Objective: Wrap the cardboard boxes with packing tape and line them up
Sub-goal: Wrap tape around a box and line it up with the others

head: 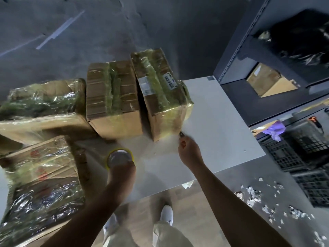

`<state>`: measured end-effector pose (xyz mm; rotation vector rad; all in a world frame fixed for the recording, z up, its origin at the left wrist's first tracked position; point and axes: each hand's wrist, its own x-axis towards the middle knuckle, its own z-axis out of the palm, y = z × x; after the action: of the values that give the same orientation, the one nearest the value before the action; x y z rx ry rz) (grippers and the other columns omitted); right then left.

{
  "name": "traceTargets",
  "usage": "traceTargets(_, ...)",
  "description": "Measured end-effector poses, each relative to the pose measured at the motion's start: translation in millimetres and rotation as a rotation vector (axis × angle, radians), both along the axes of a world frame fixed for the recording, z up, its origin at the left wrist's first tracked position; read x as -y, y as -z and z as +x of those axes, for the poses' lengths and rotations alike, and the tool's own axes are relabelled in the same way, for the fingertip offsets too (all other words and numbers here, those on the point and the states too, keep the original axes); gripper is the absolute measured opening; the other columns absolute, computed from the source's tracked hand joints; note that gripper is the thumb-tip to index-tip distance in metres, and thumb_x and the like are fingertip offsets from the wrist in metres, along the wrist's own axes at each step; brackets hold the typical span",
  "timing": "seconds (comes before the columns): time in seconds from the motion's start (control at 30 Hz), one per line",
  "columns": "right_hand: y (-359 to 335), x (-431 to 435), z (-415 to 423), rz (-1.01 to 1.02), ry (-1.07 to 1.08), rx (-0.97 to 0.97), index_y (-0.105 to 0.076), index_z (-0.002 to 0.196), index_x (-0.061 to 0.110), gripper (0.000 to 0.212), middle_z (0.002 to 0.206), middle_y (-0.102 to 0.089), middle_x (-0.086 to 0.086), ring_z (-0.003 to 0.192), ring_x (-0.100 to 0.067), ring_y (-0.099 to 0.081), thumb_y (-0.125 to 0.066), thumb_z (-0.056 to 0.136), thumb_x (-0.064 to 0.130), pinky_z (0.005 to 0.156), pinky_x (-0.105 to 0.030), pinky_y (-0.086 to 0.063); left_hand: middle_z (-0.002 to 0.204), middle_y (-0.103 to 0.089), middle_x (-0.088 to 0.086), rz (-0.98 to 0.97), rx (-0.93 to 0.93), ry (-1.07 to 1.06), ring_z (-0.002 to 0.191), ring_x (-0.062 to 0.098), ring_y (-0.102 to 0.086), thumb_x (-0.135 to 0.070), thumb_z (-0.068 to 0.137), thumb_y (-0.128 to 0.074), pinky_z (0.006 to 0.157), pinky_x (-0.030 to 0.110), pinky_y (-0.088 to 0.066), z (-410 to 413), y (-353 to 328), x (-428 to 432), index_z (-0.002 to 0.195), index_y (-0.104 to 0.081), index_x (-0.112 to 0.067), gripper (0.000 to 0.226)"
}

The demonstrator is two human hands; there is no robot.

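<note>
Several tape-wrapped cardboard boxes sit on a white table (219,122). The rightmost box (160,93) carries a barcode label. A second wrapped box (112,98) stands just left of it. My left hand (122,173) grips a roll of clear packing tape (119,157) with a yellowish rim, held over the table in front of the boxes. My right hand (189,151) pinches a small dark tool (181,134) at the lower right corner of the labelled box, where the tape ends. What kind of tool it is cannot be made out.
Two larger wrapped boxes lie at the left, one at the back (44,104) and one at the front (41,184). A dark metal shelf (249,72) stands at the right, black plastic crates (302,157) below it. Paper scraps (258,195) litter the floor.
</note>
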<state>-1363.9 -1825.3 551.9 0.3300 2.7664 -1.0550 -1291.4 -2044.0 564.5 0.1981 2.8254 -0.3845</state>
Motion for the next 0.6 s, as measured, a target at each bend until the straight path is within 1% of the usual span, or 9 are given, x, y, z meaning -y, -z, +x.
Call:
traceTargets(0.03,1,-2,0,0.002,-0.001,-0.010,-0.065,0.113,0.003,0.028,0.118,-0.064,-0.010,0.109,-0.025,-0.058,-0.046,0.093,0.007,0.087,-0.020,-0.039,0.078,-0.070,0.015,0.009,0.003,-0.018,0.063,0.027,-0.069,-0.020,0.057,-0.087,0.059,0.030,-0.056,-3,-4,-6,0.086,-0.070,-0.004,0.037)
traceTargets(0.1,4,-7,-1,0.004,0.000,-0.018,-0.066,0.103,0.003,0.021,0.108,-0.065,-0.011,0.101,-0.027,-0.059,-0.048,0.094,0.008,0.077,-0.019,-0.038,0.066,-0.064,0.008,0.104,-0.059,-0.011,0.045,0.024,-0.061,-0.019,0.049,-0.090,0.042,0.023,-0.045,-9,-6,-17,0.073,-0.068,-0.009,0.034)
traceTargets(0.13,5,-10,-2,0.004,-0.001,-0.015,-0.065,0.100,0.003,0.020,0.104,-0.065,-0.011,0.097,-0.028,-0.059,-0.047,0.093,0.008,0.074,-0.021,-0.037,0.064,-0.061,0.006,0.125,-0.074,-0.001,0.042,0.023,-0.059,-0.021,0.048,-0.090,0.037,0.020,-0.040,-13,-10,-26,0.069,-0.066,-0.012,0.033)
traceTargets(0.17,6,-12,-2,0.003,-0.002,-0.009,-0.065,0.099,0.003,0.020,0.101,-0.064,-0.012,0.095,-0.029,-0.058,-0.047,0.092,0.006,0.071,-0.023,-0.037,0.067,-0.060,0.004,0.118,-0.072,0.011,0.045,0.021,-0.060,-0.026,0.053,-0.088,0.037,0.020,-0.038,-17,-13,-34,0.071,-0.066,-0.014,0.031)
traceTargets(0.2,6,-15,-2,-0.001,-0.002,-0.008,-0.065,0.100,0.003,0.021,0.100,-0.064,-0.012,0.094,-0.029,-0.058,-0.046,0.090,0.005,0.071,-0.024,-0.038,0.074,-0.060,0.003,0.123,-0.081,0.039,0.053,0.020,-0.063,-0.032,0.065,-0.082,0.040,0.022,-0.039,-20,-12,-41,0.079,-0.065,-0.015,0.028)
traceTargets(0.27,5,-20,-3,-0.007,-0.003,-0.014,-0.065,0.108,0.004,0.027,0.104,-0.065,-0.013,0.096,-0.029,-0.059,-0.045,0.090,0.004,0.076,-0.026,-0.042,0.096,-0.056,0.003,0.148,-0.071,0.062,0.077,0.022,-0.065,-0.038,0.090,-0.057,0.051,0.029,-0.038,-30,-8,-60,0.102,-0.056,-0.015,0.026)
traceTargets(0.33,5,-25,-5,-0.007,-0.007,-0.008,-0.063,0.115,0.004,0.030,0.109,-0.065,-0.014,0.100,-0.029,-0.059,-0.045,0.092,0.006,0.081,-0.028,-0.044,0.106,-0.051,0.004,0.205,-0.071,0.083,0.089,0.024,-0.062,-0.037,0.098,-0.041,0.058,0.031,-0.036,-38,-3,-78,0.111,-0.048,-0.015,0.026)
traceTargets(0.47,14,-37,-10,0.040,-0.023,0.012,-0.058,0.123,0.006,0.031,0.115,-0.059,-0.015,0.105,-0.030,-0.057,-0.045,0.095,0.012,0.087,-0.033,-0.046,0.105,-0.052,0.004,0.276,-0.075,0.132,0.088,0.023,-0.062,-0.036,0.099,-0.039,0.059,0.029,-0.037,-47,2,-106,0.111,-0.048,-0.014,0.026)
traceTargets(0.6,25,-40,-17,0.184,-0.122,0.047,-0.053,0.125,0.008,0.031,0.117,-0.054,-0.013,0.109,-0.029,-0.053,-0.049,0.097,0.022,0.086,-0.033,-0.045,0.104,-0.053,0.003,0.330,-0.059,0.142,0.085,0.021,-0.063,-0.035,0.100,-0.040,0.060,0.030,-0.045,-52,2,-123,0.113,-0.049,-0.013,0.028)
